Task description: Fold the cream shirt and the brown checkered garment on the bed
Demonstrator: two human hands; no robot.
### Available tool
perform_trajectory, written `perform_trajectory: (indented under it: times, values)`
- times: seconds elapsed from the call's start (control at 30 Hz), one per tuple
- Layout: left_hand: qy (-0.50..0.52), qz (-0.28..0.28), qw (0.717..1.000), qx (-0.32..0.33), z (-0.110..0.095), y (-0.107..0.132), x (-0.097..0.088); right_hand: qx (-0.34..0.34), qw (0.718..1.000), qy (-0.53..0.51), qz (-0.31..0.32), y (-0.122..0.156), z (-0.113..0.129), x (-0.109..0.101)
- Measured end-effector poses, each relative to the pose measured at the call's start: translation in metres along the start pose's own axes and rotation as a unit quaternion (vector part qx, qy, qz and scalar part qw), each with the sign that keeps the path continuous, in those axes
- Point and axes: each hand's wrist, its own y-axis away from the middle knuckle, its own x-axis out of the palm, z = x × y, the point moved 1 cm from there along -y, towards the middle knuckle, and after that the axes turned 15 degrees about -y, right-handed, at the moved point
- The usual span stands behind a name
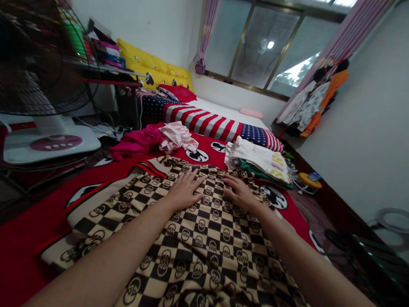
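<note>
A brown and cream checkered garment (pixel 191 238) with ring logos lies spread on the red bed cover (pixel 28 243). My left hand (pixel 185 189) rests flat on its upper part, fingers spread and open. My right hand (pixel 238 192) lies flat beside it on the same cloth, fingers stretched toward the left hand. Neither hand holds anything. Both forearms reach across the garment from the bottom of the view.
A stack of folded clothes (pixel 258 161) sits beyond my right hand. A pink and magenta heap (pixel 153 138) lies beyond my left. A striped flag blanket (pixel 211 121) and yellow pillows (pixel 153 68) lie farther back. A fan (pixel 38 85) stands at left. Hanging clothes (pixel 319 98) are at right.
</note>
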Motion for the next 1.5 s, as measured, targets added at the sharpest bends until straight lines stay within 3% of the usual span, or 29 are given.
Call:
perform_trajectory:
  times: [0.1,0.27,0.4,0.53,0.67,0.8,0.93,1.03,1.2,1.27,1.4,1.5]
  values:
    - [0.01,-0.002,1.0,0.001,0.001,0.001,-0.001,0.045,0.997,0.061,-0.01,-0.02,-0.026,0.01]
    - [0.014,0.016,1.0,0.014,0.001,0.001,0.0,0.084,0.995,0.035,-0.049,-0.026,-0.055,0.017]
    - [0.004,0.028,0.999,0.02,0.002,0.0,0.002,0.084,0.995,-0.029,-0.051,-0.029,-0.055,0.012]
    - [0.01,0.043,0.999,0.019,0.004,-0.001,0.0,0.087,0.989,-0.106,-0.059,-0.023,-0.034,-0.009]
    - [0.02,0.032,0.999,0.012,0.007,-0.002,-0.002,0.082,0.98,-0.164,-0.078,0.027,0.005,-0.039]
    - [0.029,-0.004,1.0,0.008,0.008,-0.002,-0.003,0.102,0.979,-0.159,-0.083,0.117,0.038,-0.058]
    - [0.023,-0.025,0.999,0.015,0.007,-0.003,-0.002,0.184,0.975,-0.046,-0.117,0.207,0.035,-0.063]
    - [-0.004,-0.05,0.998,0.027,0.004,-0.003,0.001,0.233,0.957,0.061,-0.16,0.252,0.02,-0.059]
    - [-0.059,-0.106,0.991,0.054,-0.005,-0.001,-0.007,0.234,0.957,0.141,-0.101,0.27,0.011,-0.05]
    - [-0.086,-0.119,0.986,0.076,-0.008,0.002,-0.02,0.21,0.957,0.162,-0.115,0.266,0.018,-0.051]
    - [-0.079,-0.117,0.985,0.097,-0.008,0.017,-0.057,0.083,0.974,0.124,-0.17,0.259,0.051,-0.052]
    - [0.0,-0.067,0.992,0.111,-0.008,0.045,-0.085,-0.012,0.996,0.017,-0.086,0.261,0.086,-0.043]
